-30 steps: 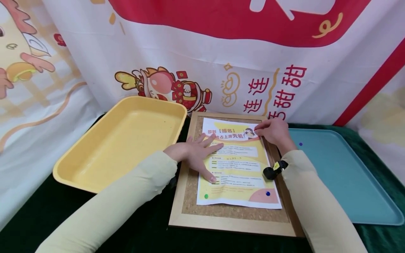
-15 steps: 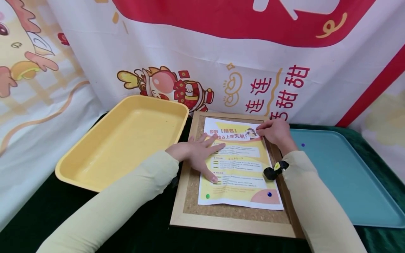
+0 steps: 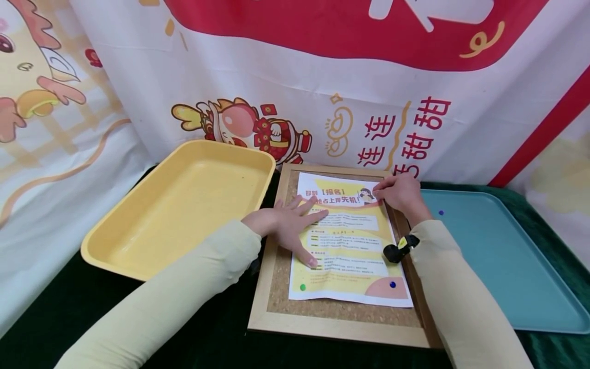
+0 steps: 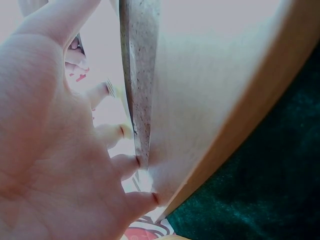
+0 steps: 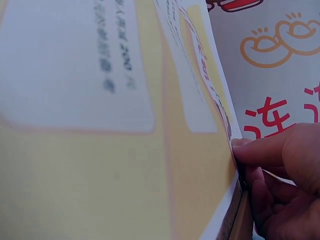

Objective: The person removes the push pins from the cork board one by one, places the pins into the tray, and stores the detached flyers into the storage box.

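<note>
A yellow and white printed sheet lies on a wood-framed cork board. My left hand rests with spread fingers on its left side; the left wrist view shows this hand reaching across the board's edge. At the sheet's upper right edge, my right hand has thumb and finger pinched together. In the right wrist view those fingers meet the edge of the sheet; whether a pin is between them is hidden. A green pin and a blue pin are at the lower corners.
A deep yellow tray stands left of the board. To the right is a flat blue tray with a small purple-blue pin in it. Dark green cloth covers the table; a printed curtain hangs behind.
The head view has shifted slightly, so the board and trays appear a little farther right. Both hands keep the same places on the sheet.
</note>
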Demonstrator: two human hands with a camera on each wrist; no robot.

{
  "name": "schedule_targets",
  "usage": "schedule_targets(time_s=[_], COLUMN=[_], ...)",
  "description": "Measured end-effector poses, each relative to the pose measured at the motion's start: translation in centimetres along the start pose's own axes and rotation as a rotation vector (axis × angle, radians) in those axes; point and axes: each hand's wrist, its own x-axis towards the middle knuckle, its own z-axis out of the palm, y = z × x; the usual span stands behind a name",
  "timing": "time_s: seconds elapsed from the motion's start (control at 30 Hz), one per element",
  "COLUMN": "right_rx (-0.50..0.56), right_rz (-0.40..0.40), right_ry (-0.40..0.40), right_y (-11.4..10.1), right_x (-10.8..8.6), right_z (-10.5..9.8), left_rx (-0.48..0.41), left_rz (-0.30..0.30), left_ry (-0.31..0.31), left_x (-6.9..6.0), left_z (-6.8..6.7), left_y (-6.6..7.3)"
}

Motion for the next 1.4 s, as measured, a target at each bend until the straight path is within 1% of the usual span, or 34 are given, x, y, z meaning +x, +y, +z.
schedule_targets(time_s=[0.53, 0.9, 1.13, 1.4], right_rx=[-0.013, 0.013, 0.012, 0.016], right_rz=[0.002, 0.006, -0.007, -0.003], right_ry=[0.000, -0.015, -0.025, -0.030], right_y=[-0.21, -0.12, 0.07, 0.24], right_x=[-0.09, -0.30, -0.38, -0.41], right_z=[-0.21, -0.21, -0.15, -0.14], left_rx=[-0.006, -0.002, 0.000, 0.009], left_rz=[0.006, -0.005, 0.002, 0.000], left_ry=[0.005, 0.004, 0.007, 0.005], left_x=[0.03, 0.01, 0.09, 0.13], left_z=[-0.06, -0.02, 0.11, 0.14], left_y=[0.10, 0.09, -0.09, -0.12])
